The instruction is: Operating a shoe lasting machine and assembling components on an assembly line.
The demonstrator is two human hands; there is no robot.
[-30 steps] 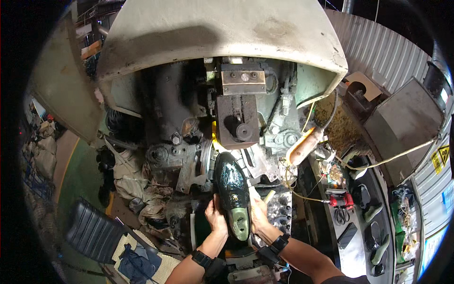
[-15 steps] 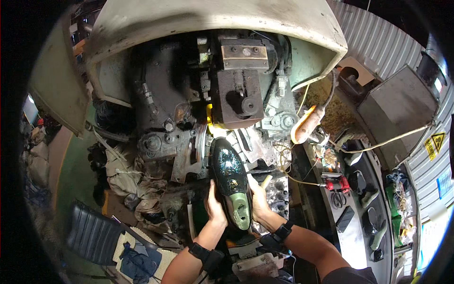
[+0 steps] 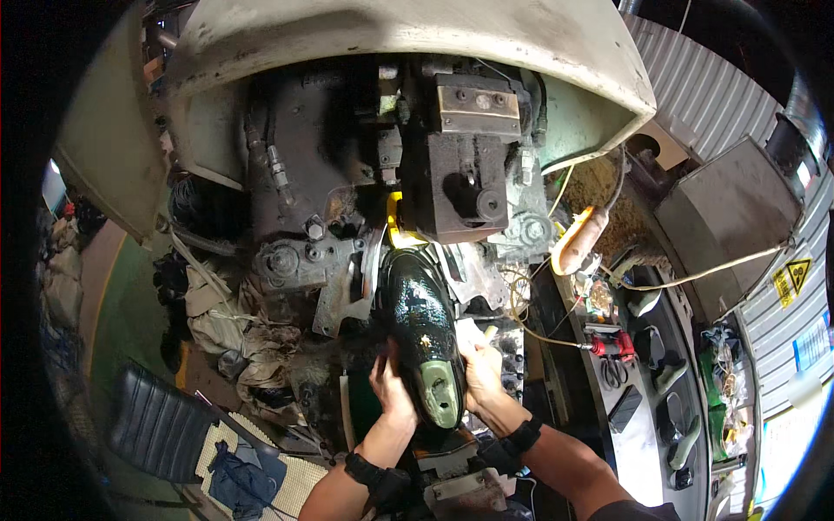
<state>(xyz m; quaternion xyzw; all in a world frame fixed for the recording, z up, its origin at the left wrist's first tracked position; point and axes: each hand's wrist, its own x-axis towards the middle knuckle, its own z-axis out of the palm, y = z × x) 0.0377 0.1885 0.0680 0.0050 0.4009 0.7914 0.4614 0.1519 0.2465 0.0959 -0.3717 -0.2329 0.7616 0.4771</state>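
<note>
A glossy black shoe upper [image 3: 415, 304] sits over a green last [image 3: 440, 392], its toe pointing away from me into the machine. My left hand [image 3: 395, 389] is against its left side, with the fingers partly hidden. On the opposite side, my right hand [image 3: 485, 375] presses near the heel. A bright pale patch shows by the right fingertips, and I cannot tell what it is. Just beyond the toe are metal plates [image 3: 473, 276] and a yellow-lit part [image 3: 398, 227]. A dark pressing block [image 3: 465, 191] stands above and beyond the shoe.
A pale machine hood [image 3: 417, 30] overhangs the work. At right hang a lit hand lamp [image 3: 580, 241] and its cable. A bench [image 3: 638, 456] there bears a red tool [image 3: 611, 346] and several lasts. A black chair [image 3: 161, 421] stands at lower left, near cloth bundles [image 3: 226, 321].
My view has shifted a little, and the machine block appears farther right. The shoe sits slightly more to the left against the machine. Both hands have shifted slightly along its sides.
</note>
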